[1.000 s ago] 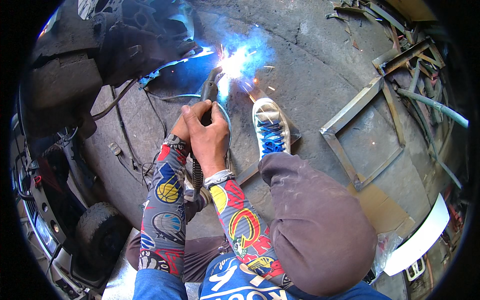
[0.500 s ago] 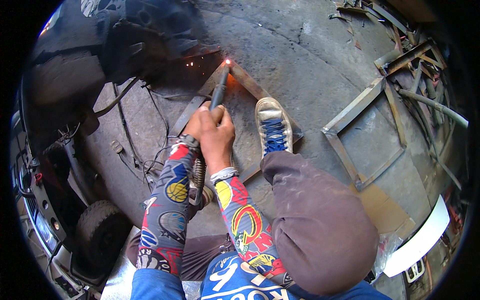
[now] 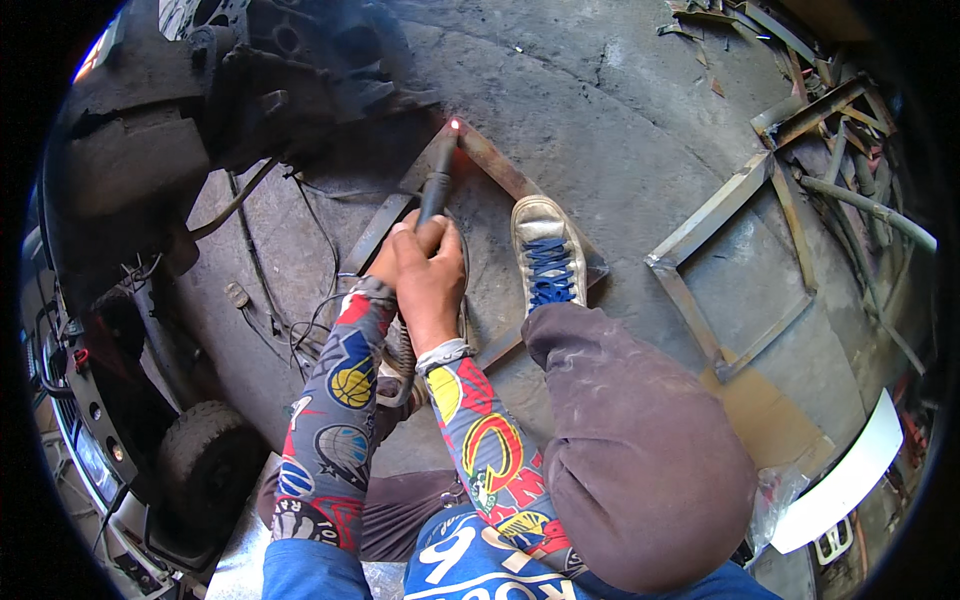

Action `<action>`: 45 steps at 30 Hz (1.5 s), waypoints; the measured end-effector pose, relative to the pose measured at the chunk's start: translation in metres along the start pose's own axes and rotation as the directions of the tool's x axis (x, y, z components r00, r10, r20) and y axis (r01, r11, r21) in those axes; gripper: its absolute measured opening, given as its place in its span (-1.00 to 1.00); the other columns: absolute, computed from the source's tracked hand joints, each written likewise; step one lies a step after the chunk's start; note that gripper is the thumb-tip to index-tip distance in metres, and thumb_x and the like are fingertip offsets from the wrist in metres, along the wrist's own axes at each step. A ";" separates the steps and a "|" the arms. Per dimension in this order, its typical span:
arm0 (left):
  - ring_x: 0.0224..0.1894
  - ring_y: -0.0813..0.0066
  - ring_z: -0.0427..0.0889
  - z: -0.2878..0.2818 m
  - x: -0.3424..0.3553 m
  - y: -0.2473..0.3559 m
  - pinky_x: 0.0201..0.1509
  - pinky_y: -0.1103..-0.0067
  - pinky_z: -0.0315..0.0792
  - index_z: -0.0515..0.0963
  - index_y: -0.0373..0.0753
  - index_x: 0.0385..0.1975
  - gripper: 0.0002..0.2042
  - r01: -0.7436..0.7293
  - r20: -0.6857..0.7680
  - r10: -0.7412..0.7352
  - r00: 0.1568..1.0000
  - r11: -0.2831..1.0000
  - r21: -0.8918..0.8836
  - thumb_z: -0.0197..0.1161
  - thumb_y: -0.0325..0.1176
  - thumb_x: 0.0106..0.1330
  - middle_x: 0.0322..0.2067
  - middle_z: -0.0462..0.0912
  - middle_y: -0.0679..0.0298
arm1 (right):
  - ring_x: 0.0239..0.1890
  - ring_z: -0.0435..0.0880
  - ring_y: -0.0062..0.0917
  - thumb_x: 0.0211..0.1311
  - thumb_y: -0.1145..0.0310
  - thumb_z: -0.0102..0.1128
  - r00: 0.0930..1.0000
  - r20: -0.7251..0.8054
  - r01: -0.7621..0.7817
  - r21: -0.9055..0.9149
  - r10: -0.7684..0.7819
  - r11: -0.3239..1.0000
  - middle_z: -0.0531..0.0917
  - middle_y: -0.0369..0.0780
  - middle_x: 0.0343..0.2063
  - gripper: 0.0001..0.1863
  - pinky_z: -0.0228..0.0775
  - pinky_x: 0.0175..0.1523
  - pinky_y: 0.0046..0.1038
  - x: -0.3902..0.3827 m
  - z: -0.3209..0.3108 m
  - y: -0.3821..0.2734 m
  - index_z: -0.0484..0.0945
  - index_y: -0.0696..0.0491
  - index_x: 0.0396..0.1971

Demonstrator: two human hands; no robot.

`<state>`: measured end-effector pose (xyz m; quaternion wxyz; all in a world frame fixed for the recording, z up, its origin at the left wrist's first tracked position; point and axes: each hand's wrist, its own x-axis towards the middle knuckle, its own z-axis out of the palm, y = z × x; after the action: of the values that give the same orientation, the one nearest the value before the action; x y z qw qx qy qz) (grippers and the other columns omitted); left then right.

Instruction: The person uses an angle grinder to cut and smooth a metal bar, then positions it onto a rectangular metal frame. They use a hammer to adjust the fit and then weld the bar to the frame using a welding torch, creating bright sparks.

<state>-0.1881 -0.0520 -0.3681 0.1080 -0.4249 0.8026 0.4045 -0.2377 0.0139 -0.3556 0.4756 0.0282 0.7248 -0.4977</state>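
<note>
Both hands are wrapped round a dark welding torch [image 3: 437, 190], one against the other. My left hand [image 3: 384, 264] is mostly covered by my right hand [image 3: 431, 290], which closes over the handle from the right. A small bright glow burns at the torch tip, on the far corner of a flat steel frame [image 3: 495, 166]. A white shoe [image 3: 546, 255] with blue laces presses on the frame's right side. Below my hands, a coiled spring sleeve [image 3: 399, 350] shows partly beside my left wrist.
A dark, greasy engine part [image 3: 260, 100] stands at the upper left, with cables [image 3: 245, 230] below it. A tyre [image 3: 208, 455] is at lower left. Another metal frame [image 3: 712, 208], scrap metal [image 3: 860, 200] and a white curved panel [image 3: 840, 485] lie right.
Flying sparks left of the torch tip are gone, and the orange glow on the frame has dimmed. Both hands have shifted only slightly, still holding the torch.
</note>
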 end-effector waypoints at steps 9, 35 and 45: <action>-0.15 0.39 0.62 0.013 -0.019 -0.020 -0.10 0.47 0.53 0.43 -0.18 0.12 -0.68 0.273 0.247 -0.151 0.957 0.753 -0.598 0.14 -0.16 0.50 -0.15 0.64 0.29 | 0.08 0.66 -0.12 0.22 0.06 0.28 0.960 -0.247 -0.116 0.070 0.130 0.991 0.66 0.03 0.01 -0.30 0.40 0.27 -0.27 -0.024 0.011 -0.021 0.45 0.30 0.20; -0.05 0.31 0.64 0.010 -0.018 -0.045 0.00 0.44 0.54 0.47 -0.31 0.16 -0.58 -0.077 -0.045 0.068 0.997 0.966 -0.248 0.36 -0.42 0.32 -0.09 0.60 0.17 | 0.16 0.65 0.00 0.19 -0.05 0.40 0.997 0.041 0.077 -0.141 -0.072 0.987 0.63 0.24 0.07 -0.10 0.46 0.25 -0.25 -0.006 -0.002 -0.021 0.40 0.39 0.29; -0.07 0.42 0.62 0.003 -0.009 -0.036 -0.01 0.47 0.56 0.45 -0.30 0.15 -0.66 0.212 0.190 -0.114 0.975 0.734 -0.646 0.25 -0.46 0.41 -0.10 0.57 0.20 | 0.12 0.68 -0.01 0.17 -0.03 0.43 0.992 0.029 0.129 -0.141 -0.126 0.982 0.66 0.23 0.02 -0.11 0.48 0.23 -0.24 -0.006 -0.001 -0.015 0.41 0.42 0.26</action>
<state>-0.1556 -0.0554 -0.3855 0.0407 -0.4755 0.5571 0.6796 -0.2431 0.0092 -0.3409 0.4505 -0.0573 0.7542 -0.4743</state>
